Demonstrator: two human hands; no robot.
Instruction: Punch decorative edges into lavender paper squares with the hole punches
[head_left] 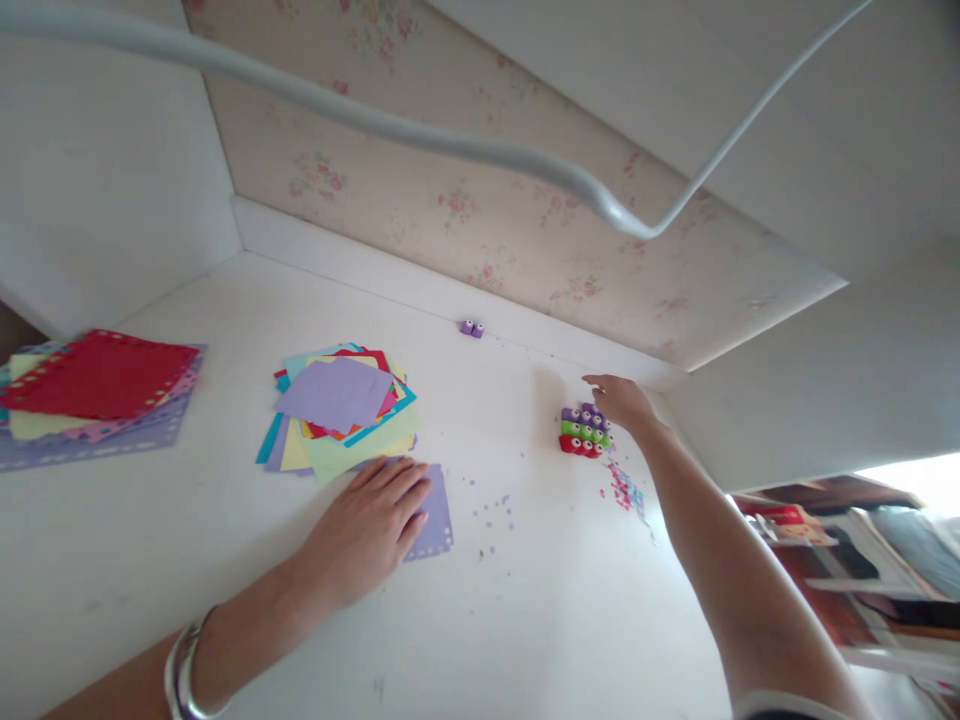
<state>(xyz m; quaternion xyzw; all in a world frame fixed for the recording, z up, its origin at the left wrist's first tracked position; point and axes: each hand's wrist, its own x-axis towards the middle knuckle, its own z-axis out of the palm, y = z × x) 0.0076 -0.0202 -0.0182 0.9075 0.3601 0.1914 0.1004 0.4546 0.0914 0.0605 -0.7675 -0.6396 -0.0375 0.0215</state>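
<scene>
My left hand (390, 510) lies flat, fingers stretched, on a purple sheet of paper (435, 520) with small holes punched along its edge. Under and behind its fingertips is the edge of a pile of coloured paper sheets (337, 395), a purple piece on top. At the right, my right hand (619, 400) hovers at the back of a block of small craft punches (583, 432) standing in purple, green and red rows. Its finger and thumb are apart, and nothing shows between them. Part of the purple row is hidden by that hand.
Two purple punches (472, 328) stand near the back wall. Punched paper sheets (112, 375), red on top, lie at the left. Purple paper bits (489, 520) and pink and blue confetti (624, 487) are scattered on the white table (525, 630). A white cable (450, 145) crosses above.
</scene>
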